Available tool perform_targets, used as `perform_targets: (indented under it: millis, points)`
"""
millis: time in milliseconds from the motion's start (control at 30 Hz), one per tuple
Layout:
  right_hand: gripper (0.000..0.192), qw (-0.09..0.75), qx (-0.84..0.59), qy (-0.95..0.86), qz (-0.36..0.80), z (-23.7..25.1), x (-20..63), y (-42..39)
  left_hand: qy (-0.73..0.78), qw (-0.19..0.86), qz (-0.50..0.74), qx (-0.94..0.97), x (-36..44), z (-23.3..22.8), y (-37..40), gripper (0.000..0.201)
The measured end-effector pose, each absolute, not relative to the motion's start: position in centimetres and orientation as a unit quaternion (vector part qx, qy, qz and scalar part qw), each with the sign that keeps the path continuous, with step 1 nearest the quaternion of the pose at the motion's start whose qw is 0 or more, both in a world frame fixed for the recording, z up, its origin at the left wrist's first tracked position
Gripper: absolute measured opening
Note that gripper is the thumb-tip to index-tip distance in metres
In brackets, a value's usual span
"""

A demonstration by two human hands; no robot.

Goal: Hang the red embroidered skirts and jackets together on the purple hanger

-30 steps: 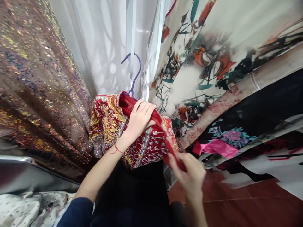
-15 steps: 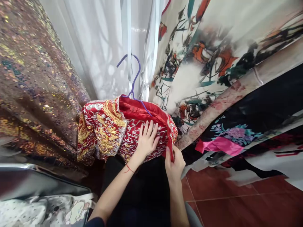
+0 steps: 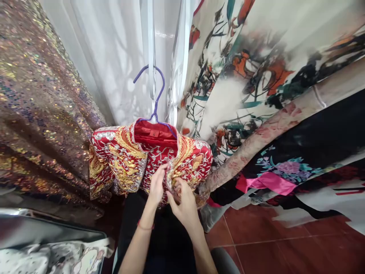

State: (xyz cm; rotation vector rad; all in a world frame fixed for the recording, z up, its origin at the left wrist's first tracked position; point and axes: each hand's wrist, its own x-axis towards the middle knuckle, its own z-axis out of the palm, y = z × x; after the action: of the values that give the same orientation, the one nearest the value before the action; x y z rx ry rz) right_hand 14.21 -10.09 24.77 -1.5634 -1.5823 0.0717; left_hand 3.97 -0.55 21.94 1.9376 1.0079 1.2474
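Observation:
A red jacket with gold and silver embroidery hangs from a purple hanger. Its front is parted, showing a red inner layer with silver vines and a collar label marked S. My right hand is closed on the edge of the front panel at the right, thumb and fingers bent around it. My left hand has its fingers drawn together at the same edge, slightly higher; the fingertips are partly hidden against the embroidery.
White straps hold the hanger before a pale curtain. Sequinned fabric hangs at left, a painted-pattern garment at right. Below it are black floral cloth and a pink ribbon. A bag-like item stands at lower left, above red floor tiles.
The right front panel has been brought leftward over the inner layer by my right hand. My left hand has left the inner layer, where it lay flat, and moved down-left to the panel's edge.

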Motion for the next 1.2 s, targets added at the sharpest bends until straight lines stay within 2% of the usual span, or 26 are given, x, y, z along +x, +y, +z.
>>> perform_targets:
  millis: [67, 100, 200, 267, 300, 367, 433, 500, 567, 667, 733, 833, 900, 1000, 1100, 1200]
  points:
    - [0.060, 0.378, -0.628, -0.677, 0.074, 23.5, 13.7, -9.5, 0.400, 0.380, 0.492, 0.673, 2.6, 21.1, -2.1, 0.056]
    - [0.063, 0.350, -0.618, -0.698, 0.087, 23.3, 13.6, -9.5, 0.409, 0.405, 0.490, 0.655, 2.3, 21.0, -2.5, 0.058]
    - [0.044, 0.310, -0.555, -0.765, 0.103, 25.3, 14.7, -10.7, 0.430, 0.446, 0.450, 0.643, 1.9, 21.5, -2.3, 0.046]
    - [0.028, 0.361, -0.505, -0.781, 0.066, 28.2, 17.0, -11.8, 0.429, 0.468, 0.429, 0.642, 1.8, 21.7, -1.6, 0.036]
    - [0.030, 0.402, -0.504, -0.764, 0.024, 29.6, 18.5, -12.1, 0.420, 0.480, 0.419, 0.646, 1.8, 21.5, -1.3, 0.036]
    - [0.026, 0.515, -0.526, -0.660, -0.150, 32.1, 21.9, -11.7, 0.399, 0.500, 0.396, 0.659, 1.6, 20.8, -0.9, 0.038]
    - [0.024, 0.548, -0.555, -0.595, -0.194, 33.2, 25.2, -9.9, 0.390, 0.508, 0.389, 0.662, 1.6, 20.0, -1.0, 0.038]
    - [0.037, 0.567, -0.569, -0.588, -0.093, 32.8, 27.7, -7.5, 0.393, 0.498, 0.409, 0.656, 1.5, 19.5, -1.3, 0.038]
    - [0.043, 0.531, -0.584, -0.613, 0.005, 31.6, 29.0, -5.5, 0.405, 0.471, 0.440, 0.648, 1.5, 19.5, -1.4, 0.037]
    - [0.050, 0.546, -0.605, -0.578, 0.045, 30.1, 28.8, -4.5, 0.438, 0.435, 0.468, 0.633, 1.3, 20.2, -1.4, 0.037]
    - [0.053, 0.596, -0.608, -0.525, 0.007, 30.3, 27.9, -5.2, 0.460, 0.426, 0.474, 0.618, 1.2, 20.9, -1.2, 0.038]
    - [0.054, 0.630, -0.618, -0.454, -0.123, 32.5, 26.6, -6.8, 0.478, 0.402, 0.494, 0.606, 1.0, 22.6, -0.8, 0.037]
    - [0.050, 0.623, -0.623, -0.417, -0.224, 34.0, 26.0, -7.8, 0.476, 0.374, 0.514, 0.607, 0.9, 23.7, -0.2, 0.037]
    - [0.044, 0.587, -0.632, -0.402, -0.308, 33.7, 25.3, -8.5, 0.482, 0.347, 0.525, 0.610, 0.8, 24.2, 0.8, 0.037]
    - [0.044, 0.545, -0.648, -0.431, -0.311, 30.3, 24.6, -8.4, 0.544, 0.329, 0.491, 0.596, 0.8, 22.6, 1.7, 0.039]
    - [0.044, 0.533, -0.660, -0.461, -0.262, 27.3, 24.0, -8.1, 0.599, 0.313, 0.464, 0.572, 0.8, 20.0, 1.9, 0.038]
